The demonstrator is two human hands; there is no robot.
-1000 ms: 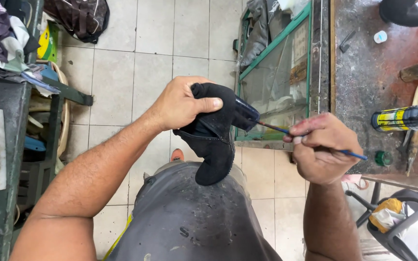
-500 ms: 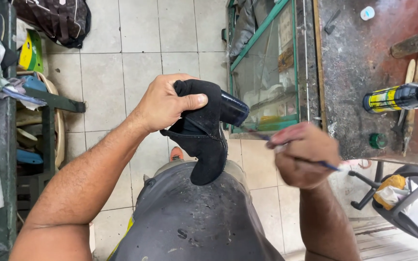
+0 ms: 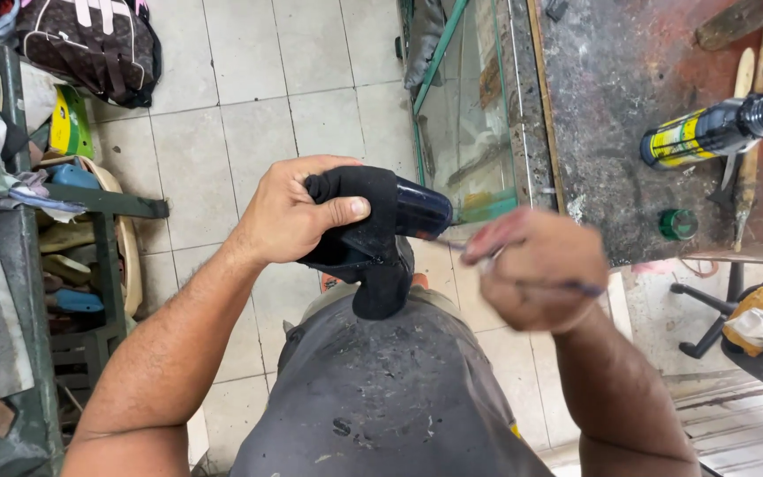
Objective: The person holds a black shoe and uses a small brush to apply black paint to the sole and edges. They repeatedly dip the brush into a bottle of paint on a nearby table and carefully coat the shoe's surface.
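Dusty grey apron (image 3: 381, 397), bare forearms

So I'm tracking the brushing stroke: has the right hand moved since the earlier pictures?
Yes. The right hand is closer to the black shoe, left of the green cap.

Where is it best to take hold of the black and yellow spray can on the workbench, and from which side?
Grip the spray can around the middle of its body, coming down from above. It lies on its side on the workbench, so the round body is exposed; the black cap end looks narrower.
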